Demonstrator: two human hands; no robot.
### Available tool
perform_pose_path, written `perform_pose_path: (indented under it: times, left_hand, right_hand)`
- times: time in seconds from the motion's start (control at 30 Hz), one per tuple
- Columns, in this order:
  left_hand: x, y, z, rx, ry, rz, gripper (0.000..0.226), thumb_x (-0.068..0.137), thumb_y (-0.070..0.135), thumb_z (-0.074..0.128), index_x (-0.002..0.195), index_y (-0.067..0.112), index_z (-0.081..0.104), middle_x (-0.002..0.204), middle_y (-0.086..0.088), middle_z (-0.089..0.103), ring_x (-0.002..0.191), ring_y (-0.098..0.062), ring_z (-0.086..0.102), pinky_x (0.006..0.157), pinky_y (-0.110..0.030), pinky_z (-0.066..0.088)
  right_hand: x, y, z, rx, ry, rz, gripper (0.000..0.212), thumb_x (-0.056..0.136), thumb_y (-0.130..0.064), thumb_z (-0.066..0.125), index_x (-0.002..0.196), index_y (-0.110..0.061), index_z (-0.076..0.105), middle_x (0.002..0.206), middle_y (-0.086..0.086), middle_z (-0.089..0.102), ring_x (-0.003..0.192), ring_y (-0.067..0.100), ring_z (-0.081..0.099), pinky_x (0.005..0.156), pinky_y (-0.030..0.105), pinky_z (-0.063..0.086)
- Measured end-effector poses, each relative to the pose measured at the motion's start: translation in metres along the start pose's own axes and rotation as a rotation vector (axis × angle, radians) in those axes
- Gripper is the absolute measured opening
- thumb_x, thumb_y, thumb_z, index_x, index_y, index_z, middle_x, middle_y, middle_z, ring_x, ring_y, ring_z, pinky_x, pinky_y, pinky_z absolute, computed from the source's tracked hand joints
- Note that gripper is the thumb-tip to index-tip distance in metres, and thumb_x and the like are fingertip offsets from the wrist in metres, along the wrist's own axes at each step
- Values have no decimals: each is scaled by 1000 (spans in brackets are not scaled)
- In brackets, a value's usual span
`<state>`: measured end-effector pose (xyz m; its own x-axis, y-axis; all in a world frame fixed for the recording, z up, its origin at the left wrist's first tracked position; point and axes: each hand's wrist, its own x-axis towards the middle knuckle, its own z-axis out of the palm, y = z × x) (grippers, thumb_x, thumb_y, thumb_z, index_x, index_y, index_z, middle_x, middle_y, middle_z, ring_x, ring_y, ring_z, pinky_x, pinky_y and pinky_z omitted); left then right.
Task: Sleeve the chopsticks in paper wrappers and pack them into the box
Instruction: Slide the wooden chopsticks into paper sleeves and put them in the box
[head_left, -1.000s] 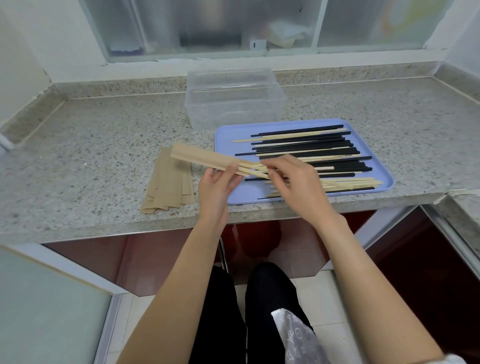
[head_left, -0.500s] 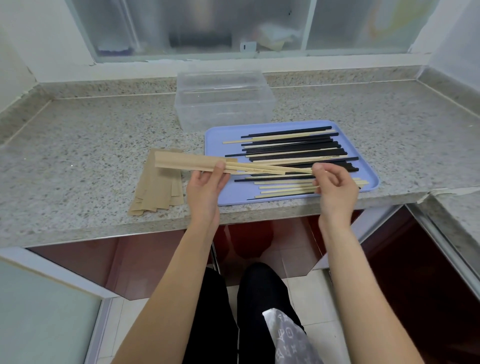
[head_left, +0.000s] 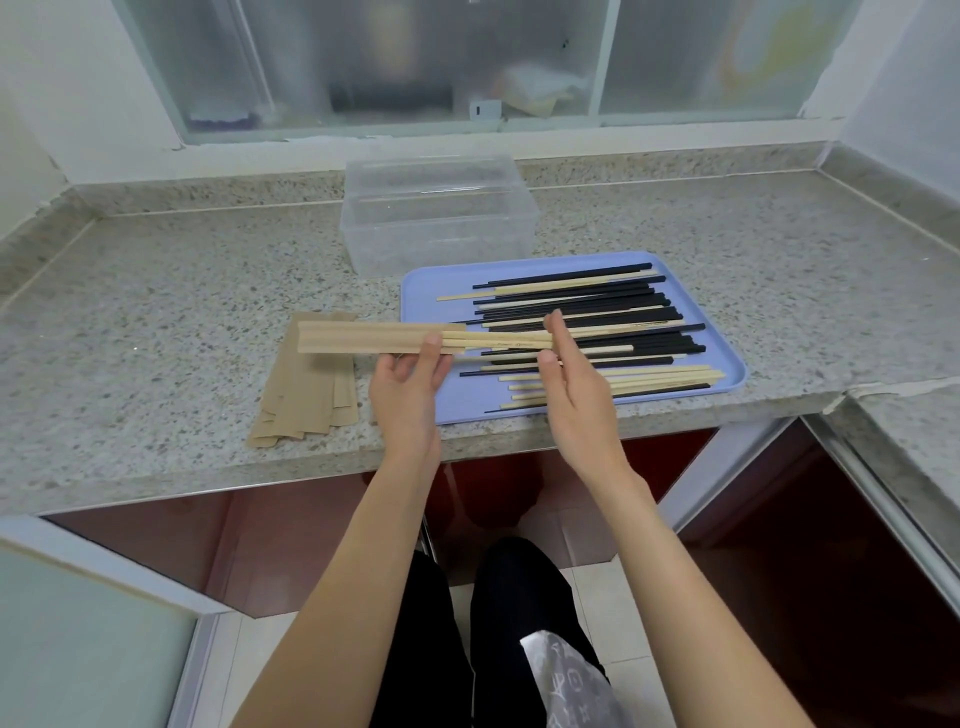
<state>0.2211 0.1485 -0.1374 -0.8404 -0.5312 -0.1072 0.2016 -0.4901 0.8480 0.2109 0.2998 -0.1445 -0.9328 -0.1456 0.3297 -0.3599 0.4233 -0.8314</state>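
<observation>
Spare wrappers (head_left: 306, 400) lie at the left, within reach; the left hand (head_left: 408, 387) pinches a paper sleeve (head_left: 374, 338) level to steady it; the flat, unclenched right hand (head_left: 569, 379) pushes the wooden chopsticks (head_left: 506, 340) in by their ends; the box (head_left: 439, 223) waits beyond the tray (head_left: 426, 291).

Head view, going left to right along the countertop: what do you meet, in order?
Stack of paper wrappers → left hand holding the half-sleeved chopsticks → right hand pushing at their ends → blue tray of loose chopsticks.
</observation>
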Motion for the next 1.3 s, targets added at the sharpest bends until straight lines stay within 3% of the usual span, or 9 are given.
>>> perform_pose_path:
  times: [0.1,0.2,0.37,0.57,0.73,0.93,1.1,1.2,1.3]
  left_hand:
    - [6,6,1,39,-32,42,23,89,9,62,112,6,58,98,-4,67,87,-6,68,74,-15,52]
    - [18,19,10,125,-88,93,11,91,10,61,101,10,59,92,-2,67,81,-5,68,71,-14,52]
    - [76,47,28,648,-326,245,20,100,24,44,94,13,60,97,-4,69,84,-7,66,79,-21,49]
    - [169,72,19,1422,-286,789,26,94,20,53,117,14,62,119,-5,64,112,-26,54,90,-29,37]
    - [212,70,10,1855,-404,788,40,96,27,47,136,22,49,138,-4,50,126,-29,42,100,-40,34]
    - [226,69,4,1762,-442,785,38,97,23,46,134,25,51,133,-3,55,121,-27,46,98,-37,32]
    - [217,73,-3,1685,-468,796,38,95,23,50,133,22,53,134,-4,55,123,-27,47,99,-37,32]
    - [194,81,-15,1563,-393,780,32,92,22,55,124,18,59,121,-3,63,114,-26,53,94,-36,38]
    - [168,95,-39,1595,-361,511,22,89,28,58,108,20,64,91,6,65,90,-16,60,78,-29,46]
  right_hand:
    - [10,0,-7,6,59,0,32,99,-24,44,129,-19,54,102,-7,67,80,2,59,73,15,43]
    - [29,-10,-11,377,64,148,16,95,-9,51,100,-17,63,77,1,68,61,5,59,62,18,46]
    - [84,-18,-23,592,208,297,13,95,-10,51,100,-10,63,76,0,67,67,6,57,66,17,46]
    - [176,-6,-27,251,415,161,18,95,-16,47,96,-18,65,76,-7,65,73,1,56,76,22,43]
    - [239,3,-1,-4,298,111,20,95,-15,46,100,-13,65,83,1,68,83,15,60,78,30,44]
    - [285,15,40,-319,33,179,25,93,-22,41,94,-18,65,98,7,70,104,29,56,94,42,41]
    - [269,9,48,-618,-38,-6,31,96,-26,42,117,-14,63,130,11,54,125,34,36,98,39,31]
    - [233,2,45,-512,-139,-199,23,95,-21,48,109,-15,66,121,6,60,120,31,42,93,34,30]
    - [181,-8,39,-444,-376,-308,14,90,-16,55,92,-19,69,95,0,68,96,25,58,81,32,40]
